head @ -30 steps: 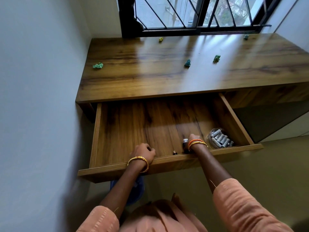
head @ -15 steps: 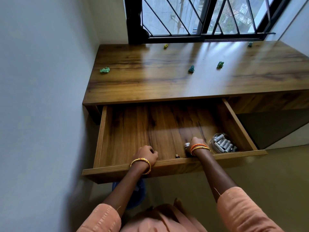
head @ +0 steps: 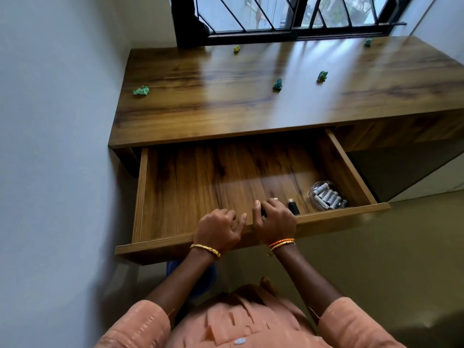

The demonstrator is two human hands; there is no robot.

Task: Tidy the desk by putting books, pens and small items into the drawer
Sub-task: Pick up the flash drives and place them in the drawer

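Observation:
The wooden drawer (head: 140, 197) under the desk (head: 226, 106) stands pulled out. My right hand (head: 275, 218) is inside its front edge, fingers curled around a small dark item (head: 262, 212) that is mostly hidden. A black stick-shaped item (head: 293, 206) lies on the drawer floor just right of that hand. A clear container of batteries (head: 326, 195) sits in the front right corner. My left hand (head: 218, 229) rests over the drawer's front board with loosely bent fingers and holds nothing.
Several crumpled paper balls lie on the desk: green (head: 141, 90) at left, teal (head: 277, 84) and green (head: 322, 76) in the middle, yellow (head: 236, 48) and teal (head: 368, 42) by the barred window (head: 276, 18). A wall hems the left. A blue object (head: 190, 272) sits below the drawer.
My right hand has drawn left and back from the black stick-shaped item, which now lies uncovered. My left hand has shifted right along the front board, close to the right hand.

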